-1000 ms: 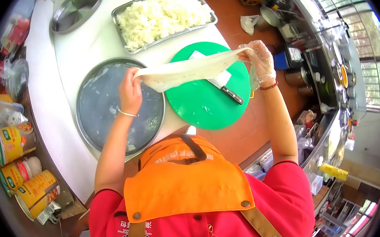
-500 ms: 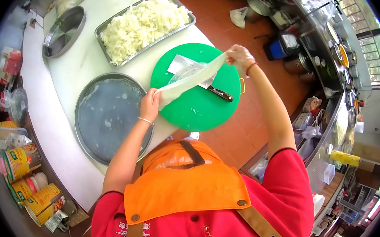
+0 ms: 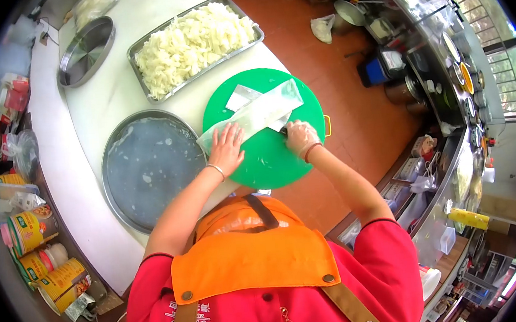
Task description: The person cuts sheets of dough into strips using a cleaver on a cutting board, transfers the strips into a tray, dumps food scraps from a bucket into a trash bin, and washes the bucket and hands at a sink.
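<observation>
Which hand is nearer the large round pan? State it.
Left. The left hand lies on the pale sheet, just right of the pan; the right hand grips the knife handle, farther across the green board.

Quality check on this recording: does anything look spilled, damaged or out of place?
No clear spill or damage. Two mild oddities: the green board juts past the edge of the white table, its support hidden, and a white bag lies on the floor, where it looks dropped or set aside.
</observation>
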`<state>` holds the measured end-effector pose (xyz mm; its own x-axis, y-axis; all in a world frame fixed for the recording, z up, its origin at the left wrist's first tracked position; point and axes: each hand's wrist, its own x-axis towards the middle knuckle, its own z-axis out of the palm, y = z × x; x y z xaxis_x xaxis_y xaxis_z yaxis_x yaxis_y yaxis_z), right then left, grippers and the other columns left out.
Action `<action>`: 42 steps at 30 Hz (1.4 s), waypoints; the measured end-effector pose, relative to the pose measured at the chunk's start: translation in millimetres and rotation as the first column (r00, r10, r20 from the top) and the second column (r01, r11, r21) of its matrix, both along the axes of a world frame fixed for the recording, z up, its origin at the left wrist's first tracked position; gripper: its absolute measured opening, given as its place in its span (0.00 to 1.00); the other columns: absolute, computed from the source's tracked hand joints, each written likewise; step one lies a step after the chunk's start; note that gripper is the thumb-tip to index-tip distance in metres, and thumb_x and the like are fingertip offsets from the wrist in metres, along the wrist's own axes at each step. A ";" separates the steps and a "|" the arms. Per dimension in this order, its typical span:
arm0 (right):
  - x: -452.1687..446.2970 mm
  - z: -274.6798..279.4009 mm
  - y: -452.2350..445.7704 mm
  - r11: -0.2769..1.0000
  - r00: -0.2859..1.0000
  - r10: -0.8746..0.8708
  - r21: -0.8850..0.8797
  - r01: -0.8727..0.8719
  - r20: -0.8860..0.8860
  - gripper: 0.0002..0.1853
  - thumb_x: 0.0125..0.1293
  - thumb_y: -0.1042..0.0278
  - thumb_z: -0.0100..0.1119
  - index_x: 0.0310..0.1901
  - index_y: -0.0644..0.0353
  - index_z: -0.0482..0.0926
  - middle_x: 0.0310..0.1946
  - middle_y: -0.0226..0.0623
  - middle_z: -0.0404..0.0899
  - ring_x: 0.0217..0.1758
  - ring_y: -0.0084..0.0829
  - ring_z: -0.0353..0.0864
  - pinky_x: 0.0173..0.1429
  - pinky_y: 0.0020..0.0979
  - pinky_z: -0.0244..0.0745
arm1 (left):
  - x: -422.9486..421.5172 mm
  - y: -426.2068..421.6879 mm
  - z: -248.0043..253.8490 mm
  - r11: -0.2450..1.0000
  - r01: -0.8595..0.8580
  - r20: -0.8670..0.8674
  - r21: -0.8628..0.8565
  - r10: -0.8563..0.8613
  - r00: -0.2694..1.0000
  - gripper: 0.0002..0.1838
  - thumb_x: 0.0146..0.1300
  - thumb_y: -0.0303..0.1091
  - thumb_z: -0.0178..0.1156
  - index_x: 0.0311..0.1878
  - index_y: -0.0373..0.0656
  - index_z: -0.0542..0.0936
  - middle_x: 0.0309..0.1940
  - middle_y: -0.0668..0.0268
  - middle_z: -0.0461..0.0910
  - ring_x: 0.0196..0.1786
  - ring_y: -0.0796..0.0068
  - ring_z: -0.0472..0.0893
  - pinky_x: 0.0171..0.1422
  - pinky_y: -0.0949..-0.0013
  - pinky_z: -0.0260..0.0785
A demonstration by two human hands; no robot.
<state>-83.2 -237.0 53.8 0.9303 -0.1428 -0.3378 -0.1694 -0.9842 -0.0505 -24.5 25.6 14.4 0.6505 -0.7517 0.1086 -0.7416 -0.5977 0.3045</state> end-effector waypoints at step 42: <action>-104.8 -10.5 -119.6 0.835 0.844 0.536 -0.144 -0.532 -0.012 0.03 0.65 0.71 0.50 0.35 0.55 0.74 0.25 0.42 0.81 0.29 0.46 0.83 0.30 0.46 0.78 | -99.7 193.6 -4.3 0.900 -0.435 -0.343 -0.005 0.407 0.847 0.12 0.57 0.32 0.65 0.43 0.44 0.75 0.44 0.59 0.74 0.46 0.54 0.77 0.47 0.56 0.73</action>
<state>-188.1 -356.6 43.3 0.8841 0.3357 -0.3252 0.3835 -0.9187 0.0941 -124.2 219.1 10.2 0.9111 -0.3952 -0.1170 -0.2745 -0.7935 0.5431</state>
